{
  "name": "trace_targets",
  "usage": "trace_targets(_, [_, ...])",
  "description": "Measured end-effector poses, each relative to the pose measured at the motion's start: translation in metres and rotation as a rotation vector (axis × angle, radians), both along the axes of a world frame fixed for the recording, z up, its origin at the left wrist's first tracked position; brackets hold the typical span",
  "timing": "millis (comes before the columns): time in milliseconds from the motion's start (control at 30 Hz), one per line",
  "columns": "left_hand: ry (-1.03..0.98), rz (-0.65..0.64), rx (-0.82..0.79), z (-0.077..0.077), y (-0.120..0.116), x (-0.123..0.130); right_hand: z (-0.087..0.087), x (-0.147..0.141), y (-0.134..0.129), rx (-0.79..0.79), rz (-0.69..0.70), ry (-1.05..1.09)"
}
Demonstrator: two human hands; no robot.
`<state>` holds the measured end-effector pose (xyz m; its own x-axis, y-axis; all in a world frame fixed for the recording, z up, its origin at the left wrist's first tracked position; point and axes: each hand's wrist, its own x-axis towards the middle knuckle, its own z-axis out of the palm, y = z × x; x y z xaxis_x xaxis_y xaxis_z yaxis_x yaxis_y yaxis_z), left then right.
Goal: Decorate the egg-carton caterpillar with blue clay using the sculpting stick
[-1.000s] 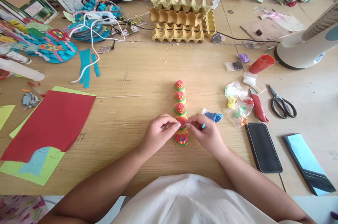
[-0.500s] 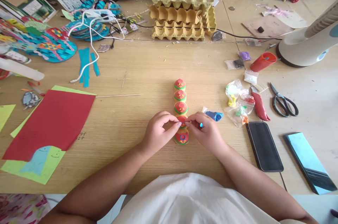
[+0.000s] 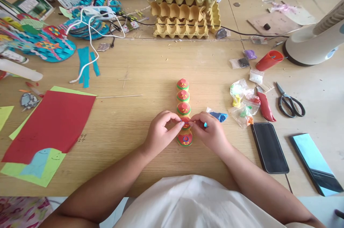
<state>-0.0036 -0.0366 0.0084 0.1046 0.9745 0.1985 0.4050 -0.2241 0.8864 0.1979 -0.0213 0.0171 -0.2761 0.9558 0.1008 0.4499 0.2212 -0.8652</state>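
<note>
Several red domes with green rims and yellow markings stand in a column on the table; the farthest dome (image 3: 183, 84) is uncovered. On the nearest dome (image 3: 185, 139) lies a small blue ring. Over the dome just beyond it, my left hand (image 3: 163, 129) and my right hand (image 3: 209, 131) meet from either side, thumbs and forefingers pinched. Between the fingertips runs a thin blue strand (image 3: 186, 123), its ends hidden in the pinches. A small bit of blue clay (image 3: 205, 124) shows at the fingers of my right hand. A bag of blue clay (image 3: 219, 116) lies just beyond that hand.
Clay bags (image 3: 244, 109), a red cutter (image 3: 265, 106), scissors (image 3: 290, 102) and two phones, one black (image 3: 270, 148), lie to the right. Red paper (image 3: 53, 124) is at the left. Egg cartons (image 3: 182, 13) stand at the back, near a black cable.
The fingertips have drawn slightly apart, with more of the blue strand and the dome showing between them. The view has shifted slightly.
</note>
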Motion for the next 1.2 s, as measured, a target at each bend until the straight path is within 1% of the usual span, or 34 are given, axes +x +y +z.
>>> trace_targets(133, [-0.046, 0.003, -0.057, 0.0004, -0.0003, -0.0001, 0.0003, 0.0002, 0.0011, -0.006, -0.012, 0.023])
trace_targets(267, [-0.062, 0.001, -0.083, 0.0034, -0.0016, -0.0002, 0.0018, 0.0010, 0.0009, -0.008, 0.004, 0.036])
trace_targets(367, [-0.109, 0.000, -0.106, 0.0053, -0.0031, 0.0005, 0.0029, 0.0015, -0.0002, -0.012, 0.011, 0.040])
trace_targets(567, [-0.216, -0.039, -0.174, 0.0084, -0.0070, 0.0028, 0.0010, 0.0005, -0.0029, 0.018, 0.084, 0.085])
trace_targets(733, [-0.246, -0.054, -0.201, 0.0097, -0.0086, 0.0040, 0.0016, 0.0008, -0.0017, 0.023, 0.092, 0.115])
trace_targets(800, [-0.248, -0.050, -0.209, 0.0090, -0.0084, 0.0041, 0.0044, 0.0014, -0.0006, -0.007, 0.096, 0.121])
trace_targets(967, [-0.259, -0.036, -0.229, 0.0075, -0.0075, 0.0038, 0.0095, 0.0016, 0.0003, -0.146, 0.077, 0.168])
trace_targets(1200, [-0.286, -0.007, -0.282, 0.0077, -0.0091, 0.0031, 0.0066, 0.0057, 0.0020, -0.212, 0.005, 0.193])
